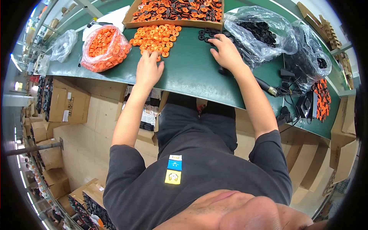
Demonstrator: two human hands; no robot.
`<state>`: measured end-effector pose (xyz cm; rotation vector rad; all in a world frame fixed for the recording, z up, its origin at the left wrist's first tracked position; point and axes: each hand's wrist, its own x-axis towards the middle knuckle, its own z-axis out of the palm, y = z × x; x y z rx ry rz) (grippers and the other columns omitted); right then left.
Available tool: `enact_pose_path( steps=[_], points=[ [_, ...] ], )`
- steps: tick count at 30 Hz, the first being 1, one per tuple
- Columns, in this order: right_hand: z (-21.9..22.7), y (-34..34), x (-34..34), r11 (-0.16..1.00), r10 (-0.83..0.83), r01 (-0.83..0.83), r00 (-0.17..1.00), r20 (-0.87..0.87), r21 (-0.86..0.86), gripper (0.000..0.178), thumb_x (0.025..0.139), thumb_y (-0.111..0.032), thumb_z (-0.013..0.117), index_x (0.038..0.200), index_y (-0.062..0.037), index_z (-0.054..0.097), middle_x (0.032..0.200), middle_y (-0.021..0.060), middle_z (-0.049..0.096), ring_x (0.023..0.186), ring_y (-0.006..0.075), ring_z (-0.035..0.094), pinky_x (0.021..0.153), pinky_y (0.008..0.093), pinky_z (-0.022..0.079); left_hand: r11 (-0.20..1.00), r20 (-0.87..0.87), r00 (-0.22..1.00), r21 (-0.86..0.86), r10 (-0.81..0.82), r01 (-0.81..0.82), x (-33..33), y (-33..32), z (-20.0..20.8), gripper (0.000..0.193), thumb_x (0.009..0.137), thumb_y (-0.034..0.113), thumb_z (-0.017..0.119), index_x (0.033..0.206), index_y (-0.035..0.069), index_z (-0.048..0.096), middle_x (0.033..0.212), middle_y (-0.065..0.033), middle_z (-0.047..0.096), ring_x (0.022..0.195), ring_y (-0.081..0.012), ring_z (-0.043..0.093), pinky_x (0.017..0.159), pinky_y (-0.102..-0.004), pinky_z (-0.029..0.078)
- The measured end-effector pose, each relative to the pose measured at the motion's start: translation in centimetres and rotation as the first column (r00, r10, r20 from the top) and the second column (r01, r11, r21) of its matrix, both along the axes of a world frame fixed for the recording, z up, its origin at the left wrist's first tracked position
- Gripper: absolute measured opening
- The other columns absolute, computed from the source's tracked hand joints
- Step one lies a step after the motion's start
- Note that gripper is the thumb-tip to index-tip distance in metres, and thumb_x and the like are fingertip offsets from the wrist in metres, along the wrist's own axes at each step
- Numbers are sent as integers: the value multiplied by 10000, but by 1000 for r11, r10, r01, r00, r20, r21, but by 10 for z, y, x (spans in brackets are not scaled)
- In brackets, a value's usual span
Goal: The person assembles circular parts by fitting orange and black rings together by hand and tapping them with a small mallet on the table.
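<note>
Basically, cardbd tray point(180, 23) backs orange discs point(155, 38), clr bag point(282, 43) nr R hand point(227, 54)

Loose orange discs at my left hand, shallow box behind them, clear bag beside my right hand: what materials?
Orange discs: probably moulded plastic, slightly shiny, judging by uniform shapes. Shallow box: matte cardboard, from its plain brown wall. Clear bag: likely thin plastic film, glossy, see-through and crinkled.

A crumpled clear bag point(64, 46) lies far left — brown cartons point(60, 104) stand below.
</note>
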<state>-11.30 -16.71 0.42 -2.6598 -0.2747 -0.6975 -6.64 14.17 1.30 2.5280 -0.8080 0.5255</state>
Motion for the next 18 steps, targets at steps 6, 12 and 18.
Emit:
enact_pose_path(
  steps=[6, 12, 18],
  points=[
    [-2, 9, 16, 976, -151, 179, 967, -206, 124, 249, 842, -84, 675, 1090, -60, 679, 1105, 185, 586, 985, 390, 642, 871, 463, 540, 998, -21, 999, 61, 26, -25, 12, -11, -18, 168, 825, 121, 712, 944, 43, 622, 934, -164, 596, 889, -382, 631, 768, -472, 531],
    [4, 12, 9, 926, -247, 288, 951, -186, 246, 210, 844, -74, 682, 1053, -61, 665, 1089, 188, 570, 944, 400, 643, 841, 484, 539, 987, 5, 997, -139, -76, 75, 6, -45, 12, 153, 833, 69, 684, 969, 19, 634, 939, -146, 637, 863, -316, 657, 773, -400, 538],
    [-6, 0, 8, 928, -157, 126, 986, 61, 351, 335, 868, -36, 675, 1200, -85, 673, 1033, 128, 538, 895, 270, 604, 833, 351, 539, 715, -333, 771, -665, -543, 217, 37, -130, 8, 181, 941, 62, 611, 1109, 9, 654, 940, -67, 639, 899, -153, 646, 820, -291, 526]
  ],
)
